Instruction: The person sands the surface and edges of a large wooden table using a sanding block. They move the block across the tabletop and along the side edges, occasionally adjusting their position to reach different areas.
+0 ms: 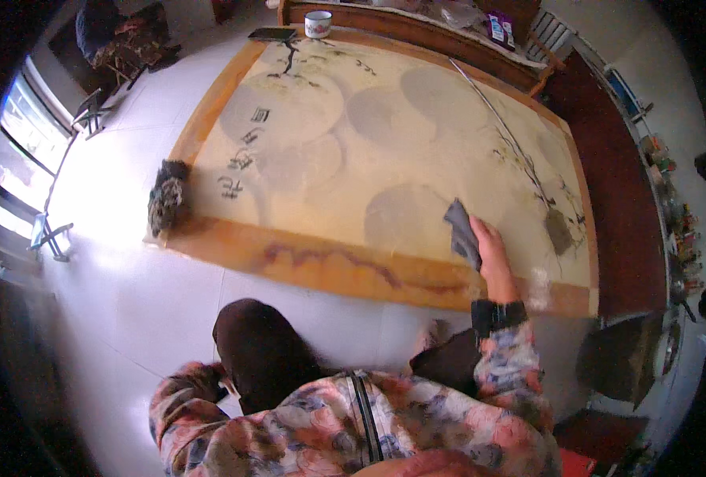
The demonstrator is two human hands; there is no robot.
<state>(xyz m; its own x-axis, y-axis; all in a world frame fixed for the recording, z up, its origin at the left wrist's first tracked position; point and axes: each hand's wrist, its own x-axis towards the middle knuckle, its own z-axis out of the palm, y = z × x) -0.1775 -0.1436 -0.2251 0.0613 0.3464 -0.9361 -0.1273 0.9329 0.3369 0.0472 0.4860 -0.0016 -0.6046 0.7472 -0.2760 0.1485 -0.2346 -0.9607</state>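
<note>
My right hand (494, 253) holds a bunched grey cloth (465, 232) over the near right part of a low table (329, 262). The tabletop bears a printed picture of branches, pale discs and written characters, inside an orange-brown border. My left hand (230, 387) is mostly hidden, low beside my left knee, and its fingers cannot be made out. To the right of the cloth a thin metal rod with a flat grey-brown head (560, 231) lies across the tabletop.
A dark, shaggy bundle (168, 197) sits on the table's left corner. At the far edge are a white enamel mug (317, 24) and a dark flat object (272, 34). A wooden bench (418, 39) stands behind, and a dark red surface (618, 197) lies to the right.
</note>
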